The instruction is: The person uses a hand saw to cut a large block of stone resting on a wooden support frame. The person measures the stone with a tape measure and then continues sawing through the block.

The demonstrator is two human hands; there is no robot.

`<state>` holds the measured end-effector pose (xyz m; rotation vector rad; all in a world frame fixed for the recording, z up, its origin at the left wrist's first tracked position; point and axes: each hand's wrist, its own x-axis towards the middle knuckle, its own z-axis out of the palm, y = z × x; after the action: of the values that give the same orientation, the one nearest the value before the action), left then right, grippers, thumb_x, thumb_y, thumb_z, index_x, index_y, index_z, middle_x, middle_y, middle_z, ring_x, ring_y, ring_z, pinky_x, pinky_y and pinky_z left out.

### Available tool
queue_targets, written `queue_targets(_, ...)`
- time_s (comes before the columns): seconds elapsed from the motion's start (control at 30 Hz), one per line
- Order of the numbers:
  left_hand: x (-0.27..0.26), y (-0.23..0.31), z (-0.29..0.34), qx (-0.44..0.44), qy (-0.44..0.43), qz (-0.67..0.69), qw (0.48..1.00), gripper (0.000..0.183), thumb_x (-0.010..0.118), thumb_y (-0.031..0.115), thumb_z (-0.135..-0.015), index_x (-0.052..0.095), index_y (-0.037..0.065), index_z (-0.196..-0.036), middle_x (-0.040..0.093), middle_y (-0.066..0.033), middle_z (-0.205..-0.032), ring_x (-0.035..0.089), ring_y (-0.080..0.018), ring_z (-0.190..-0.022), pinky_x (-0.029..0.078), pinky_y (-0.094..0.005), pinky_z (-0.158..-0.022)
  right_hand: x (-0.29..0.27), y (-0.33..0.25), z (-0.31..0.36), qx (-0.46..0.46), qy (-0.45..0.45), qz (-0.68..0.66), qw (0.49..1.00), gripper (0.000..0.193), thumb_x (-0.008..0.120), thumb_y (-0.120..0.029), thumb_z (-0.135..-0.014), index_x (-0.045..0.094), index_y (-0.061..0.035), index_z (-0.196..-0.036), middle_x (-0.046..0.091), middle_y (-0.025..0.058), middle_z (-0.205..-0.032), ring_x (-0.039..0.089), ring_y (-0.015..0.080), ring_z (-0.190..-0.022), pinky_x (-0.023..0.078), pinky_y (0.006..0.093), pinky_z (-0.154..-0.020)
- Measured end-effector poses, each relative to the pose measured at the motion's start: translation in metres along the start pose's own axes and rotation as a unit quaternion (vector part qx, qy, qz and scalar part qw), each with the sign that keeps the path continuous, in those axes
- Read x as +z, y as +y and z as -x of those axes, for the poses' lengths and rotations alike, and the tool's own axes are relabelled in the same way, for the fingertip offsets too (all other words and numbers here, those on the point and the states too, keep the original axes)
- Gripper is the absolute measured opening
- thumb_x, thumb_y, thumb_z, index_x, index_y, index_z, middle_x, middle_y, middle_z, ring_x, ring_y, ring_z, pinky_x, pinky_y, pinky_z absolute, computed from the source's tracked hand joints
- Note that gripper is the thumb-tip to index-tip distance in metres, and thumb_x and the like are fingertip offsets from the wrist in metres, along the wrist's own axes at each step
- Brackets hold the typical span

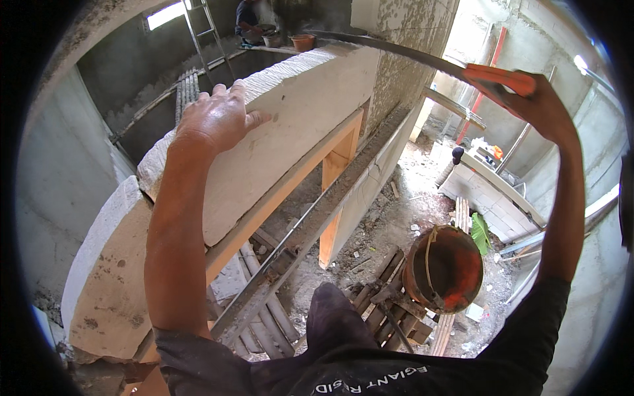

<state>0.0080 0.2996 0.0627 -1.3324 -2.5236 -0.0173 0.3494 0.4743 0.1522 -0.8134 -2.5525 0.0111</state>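
A long pale masonry block (297, 99) lies along the top of a wall in front of me, its upper edge rough and scored. My left hand (214, 119) rests on that rough edge, fingers spread and thumb apart on the near face. At upper right, my raised right hand (545, 109) is closed around the orange handle of a handsaw (422, 58). The dark blade stretches left to the far end of the block, near a mottled column (406, 72). Whether its teeth touch the block I cannot tell.
A rusty bucket (446, 270) stands on planks at lower right. Wooden framing (340, 155) and a metal-edged beam (284, 264) run below the block. Another curved block (112, 277) sits at left. Behind are a ladder (208, 33), a small tub (303, 43) and another person (247, 20).
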Motion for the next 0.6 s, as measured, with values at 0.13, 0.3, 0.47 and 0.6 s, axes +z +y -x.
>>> queue_targets(0.13, 0.002, 0.004, 0.000, -0.004, -0.005, -0.007, 1.000, 0.076, 0.055, 0.057, -0.083, 0.039, 0.004, -0.137, 0.051, -0.0195, -0.126, 0.051, -0.0337, -0.115, 0.040, -0.0415, -0.098, -0.011, 0.025, -0.013, 0.065, -0.021, 0.051, 0.996, 0.039, 0.052, -0.004, -0.069, 0.065, -0.0009, -0.107, 0.060, 0.0022, -0.072, 0.049, 0.0081, -0.064, 0.042, 0.0249, -0.060)
queue_targets(0.3, -0.003, 0.009, -0.007, 0.000, -0.002, -0.018, 1.000, 0.078, 0.053, 0.058, -0.084, 0.037, 0.005, -0.138, 0.050, -0.0192, -0.128, 0.051, -0.0335, -0.115, 0.040, -0.0413, -0.098, 0.050, 0.010, -0.118, -0.021, 0.020, 0.051, 0.998, 0.030, 0.058, -0.025, -0.074, 0.066, -0.0008, -0.090, 0.064, 0.0144, -0.070, 0.059, 0.0218, -0.061, 0.048, 0.0340, -0.060)
queue_targets(0.47, -0.004, 0.005, -0.006, 0.004, -0.016, -0.017, 1.000, 0.079, 0.052, 0.059, -0.084, 0.035, 0.005, -0.139, 0.049, -0.0191, -0.130, 0.049, -0.0339, -0.117, 0.039, -0.0419, -0.099, 0.095, 0.000, -0.126, -0.087, 0.067, 0.104, 0.988, 0.021, 0.059, -0.018, -0.073, 0.060, 0.0001, -0.085, 0.061, 0.0184, -0.070, 0.062, 0.0311, -0.067, 0.048, 0.0427, -0.067)
queue_targets(0.6, -0.004, 0.010, -0.007, 0.002, -0.011, -0.017, 1.000, 0.080, 0.052, 0.059, -0.084, 0.034, 0.005, -0.139, 0.048, -0.0192, -0.131, 0.048, -0.0339, -0.118, 0.039, -0.0425, -0.099, 0.054, 0.023, -0.016, 0.007, 0.052, 0.138, 0.989, 0.021, 0.057, -0.012, -0.073, 0.062, -0.0026, -0.091, 0.064, 0.0173, -0.078, 0.063, 0.0349, -0.069, 0.050, 0.0415, -0.071)
